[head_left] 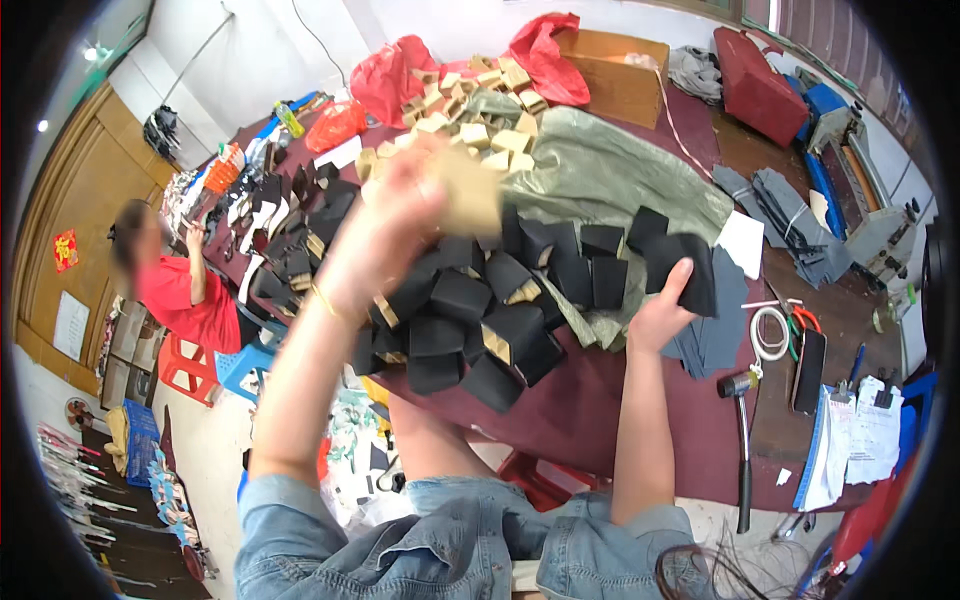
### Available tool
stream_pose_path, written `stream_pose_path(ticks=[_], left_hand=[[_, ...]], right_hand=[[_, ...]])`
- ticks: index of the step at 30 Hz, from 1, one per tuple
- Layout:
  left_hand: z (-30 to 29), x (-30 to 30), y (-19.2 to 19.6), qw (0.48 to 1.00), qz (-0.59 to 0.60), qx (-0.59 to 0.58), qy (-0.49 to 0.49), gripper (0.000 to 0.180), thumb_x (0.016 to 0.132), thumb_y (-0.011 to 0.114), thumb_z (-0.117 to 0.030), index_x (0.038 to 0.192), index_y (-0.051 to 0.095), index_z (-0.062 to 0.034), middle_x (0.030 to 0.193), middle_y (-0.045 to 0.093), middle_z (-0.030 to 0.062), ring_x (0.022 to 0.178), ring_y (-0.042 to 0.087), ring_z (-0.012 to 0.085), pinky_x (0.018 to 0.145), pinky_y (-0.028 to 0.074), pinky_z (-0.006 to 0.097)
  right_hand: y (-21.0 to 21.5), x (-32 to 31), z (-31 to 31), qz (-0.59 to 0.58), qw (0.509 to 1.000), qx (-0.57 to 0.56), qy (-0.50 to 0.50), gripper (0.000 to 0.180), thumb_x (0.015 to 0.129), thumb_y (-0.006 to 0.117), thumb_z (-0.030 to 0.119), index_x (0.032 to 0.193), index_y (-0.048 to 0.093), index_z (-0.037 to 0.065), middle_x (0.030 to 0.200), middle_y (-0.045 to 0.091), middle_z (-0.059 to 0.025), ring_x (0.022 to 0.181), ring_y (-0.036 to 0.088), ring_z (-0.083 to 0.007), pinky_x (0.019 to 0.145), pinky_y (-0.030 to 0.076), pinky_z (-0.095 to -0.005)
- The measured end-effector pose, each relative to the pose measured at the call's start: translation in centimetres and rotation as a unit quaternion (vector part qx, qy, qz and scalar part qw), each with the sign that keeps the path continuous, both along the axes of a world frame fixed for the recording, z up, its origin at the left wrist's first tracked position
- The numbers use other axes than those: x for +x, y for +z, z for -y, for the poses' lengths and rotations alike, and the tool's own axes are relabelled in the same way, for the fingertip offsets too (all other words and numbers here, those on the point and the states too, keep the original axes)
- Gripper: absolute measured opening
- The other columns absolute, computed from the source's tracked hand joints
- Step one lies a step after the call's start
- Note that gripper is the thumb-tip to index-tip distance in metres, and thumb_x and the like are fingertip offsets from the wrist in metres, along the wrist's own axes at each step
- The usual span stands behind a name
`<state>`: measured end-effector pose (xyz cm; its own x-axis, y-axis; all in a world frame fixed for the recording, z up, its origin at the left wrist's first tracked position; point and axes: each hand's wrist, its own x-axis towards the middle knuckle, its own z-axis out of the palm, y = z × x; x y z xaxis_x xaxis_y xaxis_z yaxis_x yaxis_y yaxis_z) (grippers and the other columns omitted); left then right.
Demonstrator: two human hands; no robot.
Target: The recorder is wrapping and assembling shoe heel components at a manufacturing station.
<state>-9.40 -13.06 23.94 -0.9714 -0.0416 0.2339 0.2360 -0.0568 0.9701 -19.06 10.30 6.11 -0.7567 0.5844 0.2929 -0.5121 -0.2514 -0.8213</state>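
Note:
My left hand [400,200], smeared by motion, is raised over the middle of the table with its fingers closed on a tan block [472,195]. At the right, my right hand [658,318] grips a curved black piece [694,268], thumb on its face. A heap of black-covered blocks [462,298] spreads between and beneath my arms; several show bare tan sides. Beyond them, loose tan blocks [508,140] are piled beside a green-grey woven sack [610,165]. Right by my right hand lie flat dark grey sheets [715,335].
A hammer [741,440], a white tape roll [769,334], a phone [809,372] and papers [828,450] lie at the right. Behind them stands a blue-grey machine [850,180]. A wooden box [620,75] is at the back. A person in red [180,290] sits at the left.

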Motion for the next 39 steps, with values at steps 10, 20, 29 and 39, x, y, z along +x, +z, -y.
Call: stream_pose_path(ticks=[10, 20, 29, 39], left_hand=[[-12.2, 9.1, -15.6, 0.885, 0.169, 0.414, -0.128, 0.053, 0.095, 0.042, -0.042, 0.132, 0.044, -0.0038, 0.121, 0.056, 0.0114, 0.107, 0.056, 0.0233, 0.097, 0.041, 0.036], [-13.8, 10.9, -15.2, 0.878, 0.279, 0.382, 0.072, 0.073, 0.087, 0.023, -0.073, 0.130, 0.034, -0.0148, 0.119, 0.053, 0.0095, 0.107, 0.054, 0.0267, 0.085, 0.047, 0.043], [-13.4, 11.6, -14.9, 0.867, 0.251, 0.425, 0.071, 0.071, 0.087, 0.023, -0.073, 0.120, 0.038, -0.0119, 0.118, 0.051, 0.0103, 0.111, 0.050, 0.0263, 0.095, 0.041, 0.042], [-14.0, 11.7, -16.5, 0.907, 0.230, 0.339, 0.103, 0.042, 0.097, 0.041, -0.047, 0.123, 0.034, -0.0149, 0.117, 0.049, 0.0077, 0.110, 0.050, 0.0214, 0.091, 0.044, 0.039]], right_hand=[[3.2, 16.5, -3.1, 0.257, 0.833, -0.204, 0.445, 0.022, 0.093, 0.056, 0.015, 0.108, 0.052, 0.000, 0.088, 0.057, -0.0089, 0.062, 0.054, -0.0111, 0.048, 0.042, -0.0205], [1.8, 19.7, -2.4, 0.246, 0.908, 0.085, 0.329, 0.021, 0.092, 0.060, 0.017, 0.105, 0.061, 0.001, 0.078, 0.064, -0.0040, 0.052, 0.055, -0.0067, 0.045, 0.045, -0.0172], [1.9, 20.1, -1.0, 0.260, 0.900, 0.081, 0.341, 0.013, 0.090, 0.062, 0.013, 0.098, 0.063, 0.001, 0.074, 0.062, 0.0006, 0.048, 0.047, -0.0013, 0.043, 0.038, -0.0159], [2.3, 19.7, -1.0, 0.295, 0.889, 0.120, 0.329, 0.011, 0.090, 0.062, 0.011, 0.097, 0.063, 0.002, 0.077, 0.062, 0.0010, 0.054, 0.051, -0.0028, 0.047, 0.040, -0.0173]])
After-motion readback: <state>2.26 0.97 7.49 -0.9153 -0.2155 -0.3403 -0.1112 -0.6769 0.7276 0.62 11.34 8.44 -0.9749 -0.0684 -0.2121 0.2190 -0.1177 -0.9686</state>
